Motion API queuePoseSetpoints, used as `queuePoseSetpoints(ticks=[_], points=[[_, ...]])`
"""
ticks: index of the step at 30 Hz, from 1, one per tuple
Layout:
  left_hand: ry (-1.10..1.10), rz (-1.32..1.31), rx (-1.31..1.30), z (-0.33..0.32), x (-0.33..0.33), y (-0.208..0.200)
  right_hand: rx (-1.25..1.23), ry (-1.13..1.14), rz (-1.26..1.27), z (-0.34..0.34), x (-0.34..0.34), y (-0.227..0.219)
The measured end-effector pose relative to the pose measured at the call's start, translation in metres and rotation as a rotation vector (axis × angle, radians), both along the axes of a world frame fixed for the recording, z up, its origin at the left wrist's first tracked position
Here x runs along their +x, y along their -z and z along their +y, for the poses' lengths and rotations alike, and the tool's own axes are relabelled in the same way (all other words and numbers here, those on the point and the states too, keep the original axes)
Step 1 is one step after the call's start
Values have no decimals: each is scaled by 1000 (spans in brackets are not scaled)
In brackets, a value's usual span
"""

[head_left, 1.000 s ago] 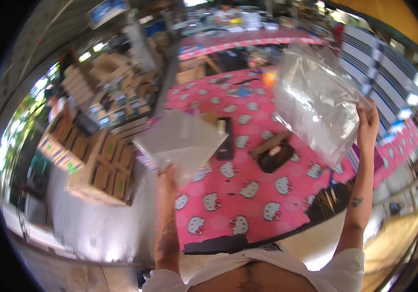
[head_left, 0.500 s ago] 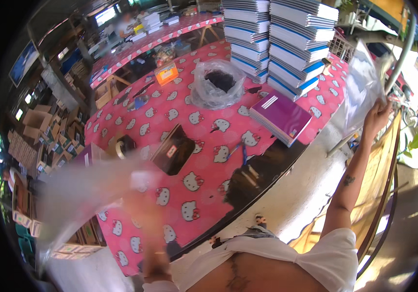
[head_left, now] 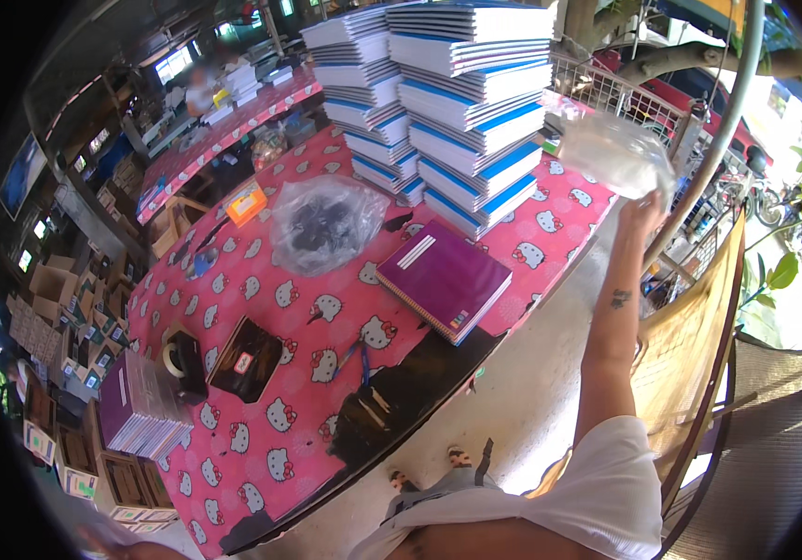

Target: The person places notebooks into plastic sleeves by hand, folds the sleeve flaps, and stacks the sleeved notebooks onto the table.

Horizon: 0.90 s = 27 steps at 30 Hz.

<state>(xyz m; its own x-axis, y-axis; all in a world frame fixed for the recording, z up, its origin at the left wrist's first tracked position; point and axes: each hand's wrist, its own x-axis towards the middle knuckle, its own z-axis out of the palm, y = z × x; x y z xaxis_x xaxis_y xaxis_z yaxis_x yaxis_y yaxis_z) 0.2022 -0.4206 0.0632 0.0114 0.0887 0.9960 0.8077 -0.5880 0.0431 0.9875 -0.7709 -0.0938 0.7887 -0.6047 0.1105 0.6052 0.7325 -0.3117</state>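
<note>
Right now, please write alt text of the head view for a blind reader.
A person's right hand holds clear, shiny plastic near a pink, cat-patterned tablecloth with tall stacks of white-paged notebooks and a purple spiral notebook. The left hand is blurred, lower left.

Notebook stacks stand on a table, behind a single notebook and left of a plastic bag in the right hand; farther left, an apparent tape dispenser sits beside a notebook bundle.
</note>
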Motion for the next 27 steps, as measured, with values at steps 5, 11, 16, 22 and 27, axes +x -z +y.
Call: queuePoseSetpoints(ticks=[5,11,16,22,27], points=[[3,431,-238,26,62,100,-257,156,485,-14,34,176],[-3,504,-722,17,35,96,-690,39,902,82,40,269],[52,52,-975,43,14,125,-915,-321,357,-44,149,288],[-255,51,232,37,5,-38,-686,-611,594,-42,176,228],[-387,236,-433,105,-2,140,-662,-601,841,-53,159,280]])
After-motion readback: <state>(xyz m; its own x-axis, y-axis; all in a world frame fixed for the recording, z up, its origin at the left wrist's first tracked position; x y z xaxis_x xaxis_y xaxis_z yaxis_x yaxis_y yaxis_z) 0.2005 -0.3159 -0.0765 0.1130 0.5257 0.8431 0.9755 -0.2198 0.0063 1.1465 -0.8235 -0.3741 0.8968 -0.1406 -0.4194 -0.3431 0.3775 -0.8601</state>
